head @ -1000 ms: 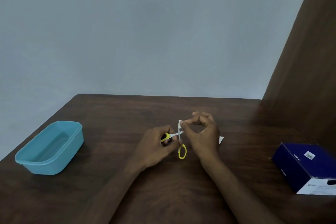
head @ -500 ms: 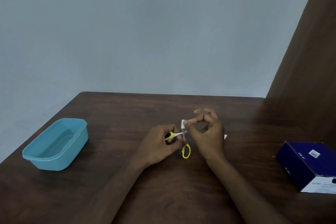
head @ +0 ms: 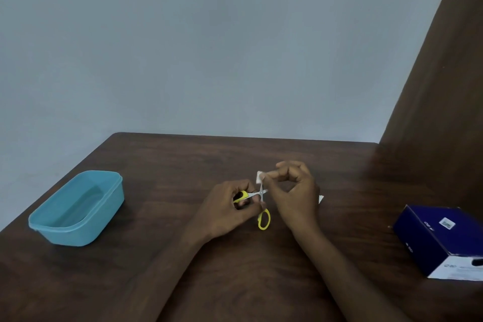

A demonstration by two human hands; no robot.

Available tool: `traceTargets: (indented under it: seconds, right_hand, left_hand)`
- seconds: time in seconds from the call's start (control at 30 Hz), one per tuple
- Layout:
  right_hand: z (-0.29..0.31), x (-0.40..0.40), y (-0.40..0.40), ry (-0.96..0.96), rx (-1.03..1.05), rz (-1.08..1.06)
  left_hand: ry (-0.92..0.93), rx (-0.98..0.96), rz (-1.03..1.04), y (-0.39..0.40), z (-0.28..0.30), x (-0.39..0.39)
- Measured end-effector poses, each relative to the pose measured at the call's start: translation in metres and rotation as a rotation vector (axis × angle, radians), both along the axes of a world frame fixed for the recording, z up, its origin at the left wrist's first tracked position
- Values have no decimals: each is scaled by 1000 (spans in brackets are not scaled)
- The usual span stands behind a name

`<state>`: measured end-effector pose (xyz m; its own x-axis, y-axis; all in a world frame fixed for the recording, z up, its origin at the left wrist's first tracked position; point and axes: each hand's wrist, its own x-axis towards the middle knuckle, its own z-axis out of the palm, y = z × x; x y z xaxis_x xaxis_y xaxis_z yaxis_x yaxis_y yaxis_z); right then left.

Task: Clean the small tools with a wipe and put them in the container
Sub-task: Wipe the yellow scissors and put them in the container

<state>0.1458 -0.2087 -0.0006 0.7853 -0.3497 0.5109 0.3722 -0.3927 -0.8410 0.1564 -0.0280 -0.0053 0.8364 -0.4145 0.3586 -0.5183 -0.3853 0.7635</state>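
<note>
A blue box (head: 441,240) sits well right of the right hand (head: 295,198), which pinches a white wipe (head: 259,177) on the blade; the left hand (head: 227,209) grips the opened yellow scissors (head: 262,213), blades pointing away, teal container (head: 78,208) far left

A dark brown wooden counter (head: 235,269) is filling the lower half of the view, its far edge lying against a plain pale grey-blue wall (head: 209,47). A dark blue cardboard box (head: 439,236) with a white end face and a small white label on top is sitting near the right edge of the counter. A dark brown wooden panel (head: 444,112) is rising behind it at the right.
</note>
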Motion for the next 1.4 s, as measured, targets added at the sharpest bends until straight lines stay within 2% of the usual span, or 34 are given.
traceTargets:
  seconds: [0.07, 0.13, 0.27, 0.43, 0.6, 0.67, 0.73, 0.8, 0.93, 0.97, 1.03, 1.1, 1.17, 1.3, 1.33, 1.4]
  right_hand:
    - [1, 3, -5, -26, 186, -47]
    - [-2, 4, -11, 36, 279, -15]
    - [-4, -3, -2, 254, 380, 242]
    - [6, -7, 7, 294, 487, 438]
    - [13, -5, 0, 232, 803, 327]
    - [9, -4, -2, 256, 631, 229]
    - [6, -6, 1, 307, 436, 250]
    - [7, -9, 6, 304, 456, 335]
    - [14, -7, 4, 213, 768, 282]
    - [13, -6, 2, 209, 763, 249]
    - [11, -7, 0, 250, 515, 198]
    - [9, -12, 4, 294, 303, 271]
    - [13, -16, 8, 287, 330, 393]
    - [22, -11, 4, 233, 674, 405]
    - [21, -9, 1, 235, 653, 384]
    - [19, -10, -1, 270, 434, 385]
  left_hand:
    - [7, -18, 15, 0, 0, 0]
    - [38, -77, 45, 0, 1, 2]
    - [73, -146, 69, 3, 3, 2]
    - [81, -162, 48, 4, 6, 0]
    - [133, -162, 85, 4, 7, 0]
    - [141, -179, 81, 4, 7, 1]
    - [145, -187, 76, 4, 6, 1]
    - [155, -197, 60, 4, 5, 2]
    - [162, -174, 80, 4, 6, 0]
    - [164, -168, 82, 3, 7, 0]
    - [160, -174, 77, 3, 7, 0]
    - [157, -191, 68, 2, 9, -1]
    - [160, -207, 40, 2, 9, -2]
    - [215, -189, 23, 6, 8, -1]
    - [220, -182, 17, 6, 7, -1]
    - [221, -185, -1, 6, 7, -1]
